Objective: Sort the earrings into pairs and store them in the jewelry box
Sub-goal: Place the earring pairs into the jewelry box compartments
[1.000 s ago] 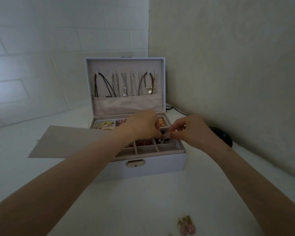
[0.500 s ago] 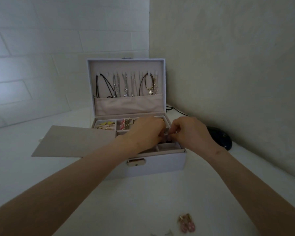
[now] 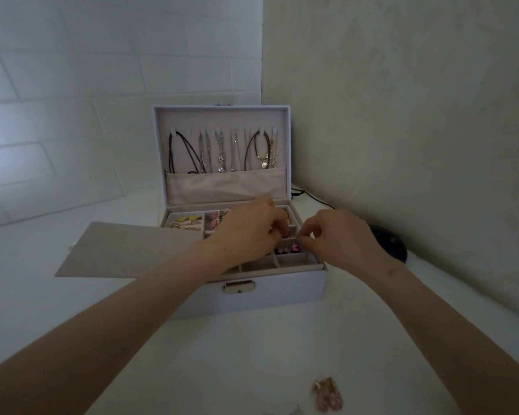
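Pinching with thumb and forefinger, the fingers [image 3: 308, 233] of the right hand [image 3: 339, 238] hold a small pink earring [image 3: 295, 248] at the middle-right compartments of the jewelry box [image 3: 267, 298]. The remaining fingers of that hand are curled toward the palm. The left hand [image 3: 249, 232] is directly beside it, fingers bent downward into the neighbouring compartments. Whether they grip anything cannot be determined, as the fingertips are hidden. The two hands are close together, nearly touching.

The box stands open on the white bench [image 3: 222, 354], with its metal latch [image 3: 239, 287] facing the person. Yellow and pink pieces [image 3: 186, 223] lie in the rear-left compartment. The two front-right compartments appear bare. The raised lid carries a row of hanging necklaces [image 3: 222, 154] above a fabric pocket [image 3: 225, 187]. A flat grey panel [image 3: 126, 250] lies to the left of the box, with its right end at the box edge.

A pair of pink drop earrings [image 3: 327, 396] lies on the bench near the person, well apart from the box. A dark rounded object [image 3: 388, 242] and a black cable [image 3: 312, 197] sit to the right of the box, against the wall.
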A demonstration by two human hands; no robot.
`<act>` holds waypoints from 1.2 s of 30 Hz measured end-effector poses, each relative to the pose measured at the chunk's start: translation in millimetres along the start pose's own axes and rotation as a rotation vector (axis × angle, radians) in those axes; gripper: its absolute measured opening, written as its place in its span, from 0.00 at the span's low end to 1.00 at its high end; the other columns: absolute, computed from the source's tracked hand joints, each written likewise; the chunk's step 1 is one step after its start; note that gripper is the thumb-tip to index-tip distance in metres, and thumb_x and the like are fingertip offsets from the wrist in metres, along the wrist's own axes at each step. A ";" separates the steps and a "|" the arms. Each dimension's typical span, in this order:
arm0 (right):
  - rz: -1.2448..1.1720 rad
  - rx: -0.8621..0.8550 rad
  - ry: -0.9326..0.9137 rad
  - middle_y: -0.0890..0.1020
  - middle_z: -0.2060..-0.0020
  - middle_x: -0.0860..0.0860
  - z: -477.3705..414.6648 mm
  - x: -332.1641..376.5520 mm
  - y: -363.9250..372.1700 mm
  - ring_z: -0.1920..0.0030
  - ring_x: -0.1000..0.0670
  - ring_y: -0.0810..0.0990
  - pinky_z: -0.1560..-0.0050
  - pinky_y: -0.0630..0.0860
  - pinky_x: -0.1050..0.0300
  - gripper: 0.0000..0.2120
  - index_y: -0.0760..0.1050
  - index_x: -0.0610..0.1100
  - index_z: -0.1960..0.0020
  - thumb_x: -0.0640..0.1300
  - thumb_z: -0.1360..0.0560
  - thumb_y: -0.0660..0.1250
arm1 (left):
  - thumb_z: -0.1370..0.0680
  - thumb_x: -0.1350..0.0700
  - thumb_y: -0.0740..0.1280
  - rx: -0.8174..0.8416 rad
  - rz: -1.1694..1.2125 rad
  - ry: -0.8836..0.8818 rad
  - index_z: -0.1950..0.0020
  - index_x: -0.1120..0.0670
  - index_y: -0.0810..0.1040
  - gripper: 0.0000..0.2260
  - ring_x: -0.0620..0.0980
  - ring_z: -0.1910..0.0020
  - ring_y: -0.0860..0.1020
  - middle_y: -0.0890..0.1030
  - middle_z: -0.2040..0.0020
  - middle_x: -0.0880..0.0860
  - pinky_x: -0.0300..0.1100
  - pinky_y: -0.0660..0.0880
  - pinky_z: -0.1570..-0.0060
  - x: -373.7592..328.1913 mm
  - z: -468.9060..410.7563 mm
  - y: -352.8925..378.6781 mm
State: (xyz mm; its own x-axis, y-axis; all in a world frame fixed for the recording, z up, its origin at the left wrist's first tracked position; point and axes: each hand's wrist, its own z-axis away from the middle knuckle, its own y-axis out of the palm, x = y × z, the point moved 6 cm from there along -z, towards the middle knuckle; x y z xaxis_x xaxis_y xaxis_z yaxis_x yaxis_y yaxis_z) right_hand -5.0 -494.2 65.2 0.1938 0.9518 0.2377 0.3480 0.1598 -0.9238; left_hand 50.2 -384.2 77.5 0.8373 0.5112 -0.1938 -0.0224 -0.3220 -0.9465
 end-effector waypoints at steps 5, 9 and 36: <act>0.024 0.013 -0.030 0.66 0.72 0.59 -0.3 2.2 0.2 0.62 0.55 0.69 0.68 0.61 0.61 0.07 0.82 0.54 0.52 0.50 0.26 0.65 | 0.23 0.57 0.61 0.011 0.009 -0.015 0.47 0.50 0.79 0.10 0.47 0.52 0.72 0.70 0.51 0.49 0.37 0.65 0.58 1.8 4.1 -2.6; -0.027 -0.051 -0.046 0.67 0.70 0.58 10.1 5.0 -10.7 0.63 0.56 0.67 0.62 0.63 0.59 0.06 0.81 0.53 0.53 0.50 0.27 0.66 | 0.23 0.56 0.61 -0.034 0.025 0.010 0.47 0.50 0.78 0.08 0.46 0.55 0.72 0.70 0.52 0.48 0.34 0.62 0.64 -6.0 16.7 -10.9; -0.266 0.387 0.025 0.76 0.67 0.57 150.1 13.0 6.9 0.66 0.61 0.73 0.66 0.66 0.68 0.10 0.71 0.59 0.66 0.48 0.32 0.71 | 0.26 0.45 0.67 0.539 0.179 0.105 0.48 0.52 0.78 0.13 0.49 0.51 0.75 0.80 0.49 0.50 0.39 0.66 0.57 -77.3 99.6 53.9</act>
State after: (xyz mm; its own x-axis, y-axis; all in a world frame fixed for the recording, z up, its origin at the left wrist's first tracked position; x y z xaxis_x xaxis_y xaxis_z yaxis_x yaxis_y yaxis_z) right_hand -137.7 -441.5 16.8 0.1680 0.8585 0.4845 0.0225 0.4880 -0.8725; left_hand -70.2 -361.8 15.7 0.8440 0.3954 -0.3624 -0.4207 0.0690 -0.9046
